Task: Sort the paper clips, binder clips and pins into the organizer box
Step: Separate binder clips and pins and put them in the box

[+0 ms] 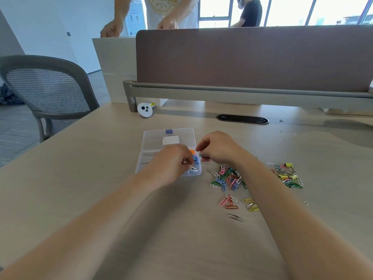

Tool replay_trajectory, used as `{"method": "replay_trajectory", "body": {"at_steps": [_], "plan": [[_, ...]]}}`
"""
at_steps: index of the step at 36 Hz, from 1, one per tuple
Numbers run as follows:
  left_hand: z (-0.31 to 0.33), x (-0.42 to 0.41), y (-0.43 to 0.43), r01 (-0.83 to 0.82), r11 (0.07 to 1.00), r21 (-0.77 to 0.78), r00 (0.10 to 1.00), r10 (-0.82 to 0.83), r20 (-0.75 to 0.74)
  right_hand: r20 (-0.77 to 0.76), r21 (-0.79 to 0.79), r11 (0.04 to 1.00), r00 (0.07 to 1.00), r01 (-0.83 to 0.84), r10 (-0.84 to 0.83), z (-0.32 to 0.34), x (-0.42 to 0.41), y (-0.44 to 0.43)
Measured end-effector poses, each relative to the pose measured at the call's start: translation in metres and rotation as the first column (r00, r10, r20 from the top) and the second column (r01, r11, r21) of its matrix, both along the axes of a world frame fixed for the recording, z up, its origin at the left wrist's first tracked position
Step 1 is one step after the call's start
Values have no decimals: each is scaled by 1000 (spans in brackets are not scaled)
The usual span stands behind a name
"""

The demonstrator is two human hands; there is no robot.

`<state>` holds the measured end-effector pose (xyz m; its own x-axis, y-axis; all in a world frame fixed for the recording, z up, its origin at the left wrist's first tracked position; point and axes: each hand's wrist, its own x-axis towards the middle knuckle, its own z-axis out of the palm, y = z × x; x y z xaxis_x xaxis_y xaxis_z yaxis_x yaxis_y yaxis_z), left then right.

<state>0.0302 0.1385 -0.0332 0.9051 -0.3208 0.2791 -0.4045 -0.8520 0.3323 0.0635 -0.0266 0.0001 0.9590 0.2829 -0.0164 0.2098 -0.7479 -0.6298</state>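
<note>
A clear plastic organizer box (153, 138) lies open on the desk, its lid flat behind it. My left hand (171, 160) hovers over the box's right compartments, fingers pinched on a small metal clip. Blue and orange clips (194, 156) show in the box beside it. My right hand (218, 147) sits just right of the box, pinching a small green clip (203, 157). A heap of coloured paper clips (228, 177) lies to the right. Farther right is a pile of binder clips (287, 174). Loose paper clips (235, 205) lie nearer me.
A white round device (145, 110) rests at the back of the desk by the brown divider panel (252, 57). A black cable slot (242, 119) sits behind the box. A grey mesh chair (46, 93) stands left. Two people stand beyond the divider.
</note>
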Motion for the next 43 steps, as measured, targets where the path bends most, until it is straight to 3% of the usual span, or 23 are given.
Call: {"method": "replay_trajectory", "body": {"at_steps": [19,37,43], "plan": [[-10,10,3,56,998,10,998,-55,-13,110,-48,998,993,-32,37,-2,4,1],[-11,12,4,68,998,-16,998,-68,-12,21,62,997,999,47,-49,-4,6,0],[-11,13,5,91,996,-5,996,-91,-5,1,71,997,1000,9,-9,-6,7,0]]}}
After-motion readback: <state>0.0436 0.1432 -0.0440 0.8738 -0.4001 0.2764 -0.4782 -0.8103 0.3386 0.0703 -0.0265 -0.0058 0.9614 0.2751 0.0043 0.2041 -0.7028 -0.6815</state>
